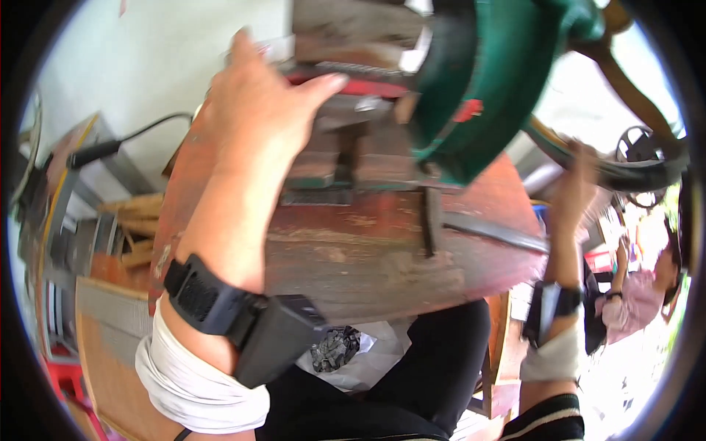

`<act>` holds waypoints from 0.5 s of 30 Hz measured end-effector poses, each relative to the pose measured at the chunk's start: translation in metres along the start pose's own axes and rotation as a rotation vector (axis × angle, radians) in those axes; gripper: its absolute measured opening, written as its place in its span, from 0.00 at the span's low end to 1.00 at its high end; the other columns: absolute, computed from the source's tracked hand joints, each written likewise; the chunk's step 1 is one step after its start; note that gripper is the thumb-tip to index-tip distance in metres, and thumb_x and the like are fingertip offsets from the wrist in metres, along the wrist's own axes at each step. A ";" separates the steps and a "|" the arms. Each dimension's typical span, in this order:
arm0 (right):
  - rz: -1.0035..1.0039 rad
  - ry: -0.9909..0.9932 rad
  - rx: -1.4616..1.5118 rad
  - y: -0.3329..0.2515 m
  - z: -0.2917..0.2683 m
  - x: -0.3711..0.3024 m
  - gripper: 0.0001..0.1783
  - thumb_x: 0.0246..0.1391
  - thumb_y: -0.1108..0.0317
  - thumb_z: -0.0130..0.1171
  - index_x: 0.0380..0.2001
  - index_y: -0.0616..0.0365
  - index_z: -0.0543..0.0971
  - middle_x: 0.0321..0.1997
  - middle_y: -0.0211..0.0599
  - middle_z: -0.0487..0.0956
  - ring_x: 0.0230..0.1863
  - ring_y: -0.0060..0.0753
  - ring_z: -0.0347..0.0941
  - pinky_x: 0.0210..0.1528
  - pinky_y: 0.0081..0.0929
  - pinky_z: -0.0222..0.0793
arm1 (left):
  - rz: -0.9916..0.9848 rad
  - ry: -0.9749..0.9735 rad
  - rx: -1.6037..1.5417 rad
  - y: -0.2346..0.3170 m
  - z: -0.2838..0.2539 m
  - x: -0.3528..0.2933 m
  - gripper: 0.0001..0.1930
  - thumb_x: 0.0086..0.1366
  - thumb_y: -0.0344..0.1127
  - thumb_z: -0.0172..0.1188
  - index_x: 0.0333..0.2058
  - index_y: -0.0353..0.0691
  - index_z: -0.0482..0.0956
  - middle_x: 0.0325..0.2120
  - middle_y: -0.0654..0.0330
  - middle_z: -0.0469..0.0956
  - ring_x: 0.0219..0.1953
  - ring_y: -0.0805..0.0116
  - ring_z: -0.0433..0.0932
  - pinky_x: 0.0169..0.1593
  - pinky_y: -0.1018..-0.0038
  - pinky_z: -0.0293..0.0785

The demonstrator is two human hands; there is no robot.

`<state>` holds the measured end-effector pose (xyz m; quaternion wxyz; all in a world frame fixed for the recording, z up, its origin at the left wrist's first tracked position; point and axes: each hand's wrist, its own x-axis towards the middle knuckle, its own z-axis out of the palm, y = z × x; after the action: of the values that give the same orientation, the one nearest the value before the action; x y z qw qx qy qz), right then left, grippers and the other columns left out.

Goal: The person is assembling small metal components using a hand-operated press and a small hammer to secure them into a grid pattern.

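Left hand (257, 110): upper left of centre, thumb and fingers spread apart; the thumb reaches over a red strip (375, 88) at the front of the green machine, though whether it presses is blurred.
Right hand (575, 191): right of the frame, well apart from the left, at the dark rim of a handwheel (640, 175); motion blur hides whether its fingers close around it.
Green machine (500, 88): top centre to upper right, a curved, heavy metal body with a small red patch on its side, standing on the table.
Table (338, 253): mid-frame, reddish-brown worn wood with scuffed paint; a grey metal bar (493, 231) lies at its right.
Wrists: a bulky black strapped device (279, 334) on the left, another black strapped device (537, 312) on the right.
Lap: black trousers (456, 360), with a whitish bag (351, 376) holding dark crumpled scraps (335, 348) between the legs.
Left side: wooden strips (143, 213), and a red stool (66, 378) lower down.
Right edge: another person (632, 309) in a pink top.
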<state>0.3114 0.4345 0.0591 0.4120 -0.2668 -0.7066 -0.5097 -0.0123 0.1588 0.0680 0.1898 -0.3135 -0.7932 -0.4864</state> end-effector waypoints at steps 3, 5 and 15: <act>0.364 0.164 0.703 0.025 -0.068 0.050 0.26 0.57 0.83 0.46 0.58 0.54 0.73 0.33 0.37 0.76 0.35 0.33 0.78 0.44 0.30 0.75 | -0.004 0.031 0.048 0.000 -0.015 -0.007 0.52 0.47 0.47 0.77 0.61 0.20 0.58 0.49 0.37 0.77 0.51 0.53 0.79 0.55 0.67 0.73; 0.936 0.005 1.237 0.034 -0.109 0.122 0.13 0.63 0.64 0.55 0.45 0.60 0.76 0.28 0.32 0.75 0.28 0.24 0.72 0.30 0.21 0.70 | -0.035 0.043 0.090 0.001 -0.022 -0.003 0.48 0.48 0.43 0.77 0.60 0.22 0.60 0.48 0.41 0.78 0.51 0.56 0.79 0.54 0.67 0.73; 0.858 -0.271 1.339 0.083 -0.105 0.276 0.22 0.45 0.63 0.64 0.34 0.77 0.79 0.31 0.62 0.82 0.34 0.51 0.83 0.35 0.39 0.78 | 0.046 -0.019 -0.093 -0.129 -0.010 0.046 0.44 0.57 0.47 0.70 0.65 0.29 0.59 0.56 0.41 0.72 0.57 0.52 0.73 0.59 0.64 0.67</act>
<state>0.2667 0.3520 0.3513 0.5549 -0.2711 -0.7419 0.2613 -0.1336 0.1215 0.0161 0.1787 -0.3446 -0.7640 -0.5154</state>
